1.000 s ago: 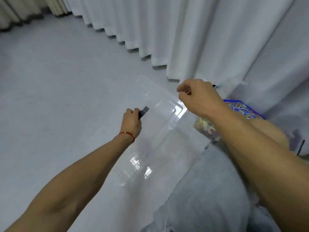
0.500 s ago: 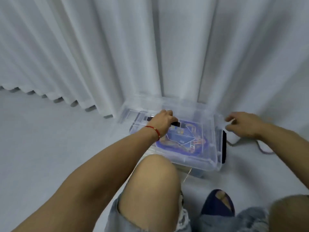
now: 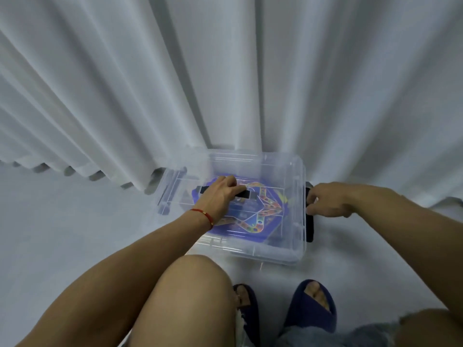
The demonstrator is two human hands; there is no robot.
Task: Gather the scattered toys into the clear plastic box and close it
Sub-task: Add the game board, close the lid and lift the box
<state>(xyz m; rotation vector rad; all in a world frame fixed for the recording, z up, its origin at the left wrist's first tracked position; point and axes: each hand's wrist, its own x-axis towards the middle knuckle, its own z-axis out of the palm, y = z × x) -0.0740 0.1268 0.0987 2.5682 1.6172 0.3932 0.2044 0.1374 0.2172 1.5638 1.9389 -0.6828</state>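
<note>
From the head view, looking down past bare knees and a pair of dark blue slippers (image 3: 310,305), the clear plastic box (image 3: 288,254) sits on the pale floor (image 3: 62,234), its far side right against the white curtain (image 3: 225,71). The clear lid (image 3: 250,159) lies over the box, though it looks shifted to the left, with its left end overhanging the box wall — I can't tell whether it is seated all round.

Through the plastic shows a blue board printed with a winding track of coloured dots (image 3: 263,216); it lies flat inside and hides whatever else is beneath it. No loose toys show on the floor around the box, so the gathering looks done.

The left hand (image 3: 220,196), a red string at its wrist, has its fingers curled over a black latch handle (image 3: 244,194) on top of the lid and seems to grip it. The right hand (image 3: 325,201) is at the box's right end, fingers and thumb bent onto the black clip (image 3: 309,229) that runs down that side — pinching or pressing it, by the look.

So my guess is that only the closing remains: settling the lid square and snapping both clips home.
</note>
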